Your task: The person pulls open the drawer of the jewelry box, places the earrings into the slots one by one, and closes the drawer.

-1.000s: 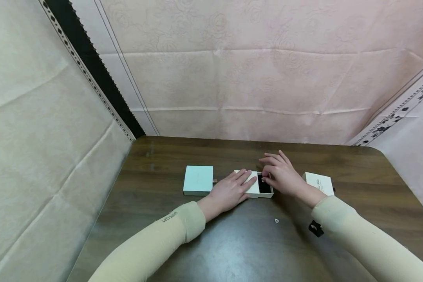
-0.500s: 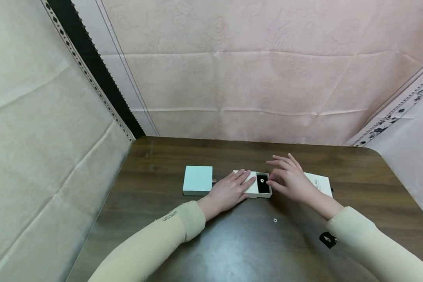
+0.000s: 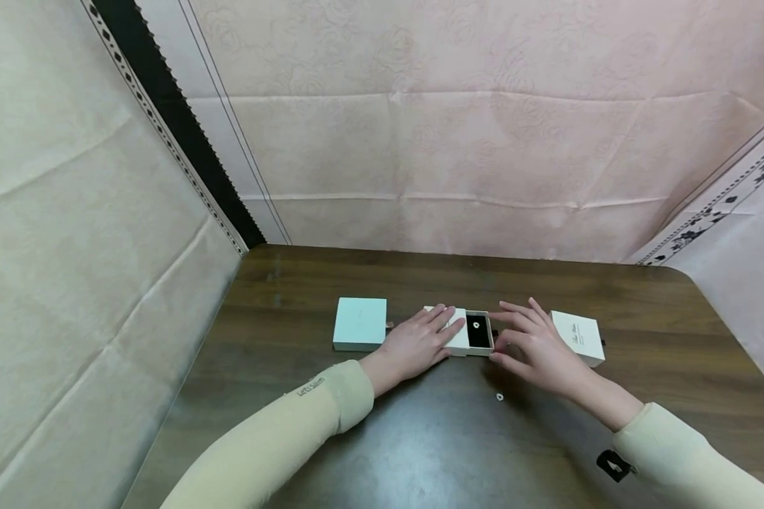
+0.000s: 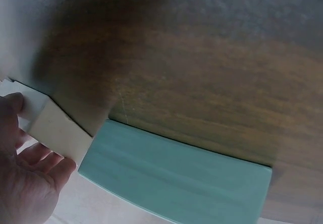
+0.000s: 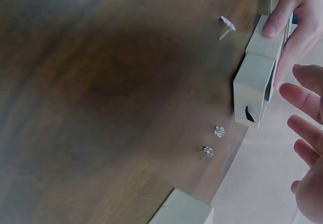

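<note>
My left hand [image 3: 418,341] grips the sleeve of a small white drawer box [image 3: 457,339], thumb on one long side and fingers over the other. The box's drawer [image 3: 487,351] stands partly pulled out to the right, with a black insert [image 3: 480,340] inside. On that insert sits a small silvery piece of jewellery [image 3: 476,325]. Beside the drawer's right end, my right hand [image 3: 537,353] holds nothing, its fingers spread and slightly bent. In the right wrist view its fingertips hover near the drawer, and silvery stud earrings [image 5: 218,131] lie on the table.
A pale turquoise box [image 3: 359,324] lies left of the left hand. Another white box [image 3: 578,338] with printed text lies right of the right hand. A small silvery piece [image 3: 499,397] rests on the brown wooden table [image 3: 414,452], nearer me. Light cloth [image 3: 452,162] hangs behind the table.
My right hand has drawn back from over the drawer, to the right and toward me, uncovering the silvery piece on the black insert. The left hand has stayed on the box.
</note>
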`<state>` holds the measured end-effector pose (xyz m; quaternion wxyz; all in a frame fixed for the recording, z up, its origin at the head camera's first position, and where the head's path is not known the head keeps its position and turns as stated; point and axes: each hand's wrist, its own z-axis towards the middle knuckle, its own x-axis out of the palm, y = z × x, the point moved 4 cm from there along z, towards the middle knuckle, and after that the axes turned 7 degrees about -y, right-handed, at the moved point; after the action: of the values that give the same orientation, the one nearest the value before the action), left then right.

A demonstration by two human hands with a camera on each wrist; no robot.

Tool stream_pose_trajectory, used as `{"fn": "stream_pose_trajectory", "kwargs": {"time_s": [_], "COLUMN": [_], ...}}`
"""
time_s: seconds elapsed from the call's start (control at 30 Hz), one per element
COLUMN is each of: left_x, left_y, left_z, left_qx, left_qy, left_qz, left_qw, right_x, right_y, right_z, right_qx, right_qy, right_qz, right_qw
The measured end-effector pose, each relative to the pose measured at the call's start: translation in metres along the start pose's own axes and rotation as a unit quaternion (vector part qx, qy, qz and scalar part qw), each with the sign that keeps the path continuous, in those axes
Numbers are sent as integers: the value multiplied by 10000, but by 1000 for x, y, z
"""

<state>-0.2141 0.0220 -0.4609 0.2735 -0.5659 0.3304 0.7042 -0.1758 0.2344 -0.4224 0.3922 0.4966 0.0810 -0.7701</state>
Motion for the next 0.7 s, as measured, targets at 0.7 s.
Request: {"fn": "stream_pose_trajectory", "kwargs": {"time_s": [0.7], "left_x": [0], "left_y": [1], "left_z": [0], "left_qx": [102], "left_qy": [-110], "left_qz": [35], "left_qw": [9999], "right_x": [3], "right_y": [14], "right_z": [-32], "right_qx": [-574], "right_qy": [-57], "right_qz": [24], "right_qw": [9983]}}
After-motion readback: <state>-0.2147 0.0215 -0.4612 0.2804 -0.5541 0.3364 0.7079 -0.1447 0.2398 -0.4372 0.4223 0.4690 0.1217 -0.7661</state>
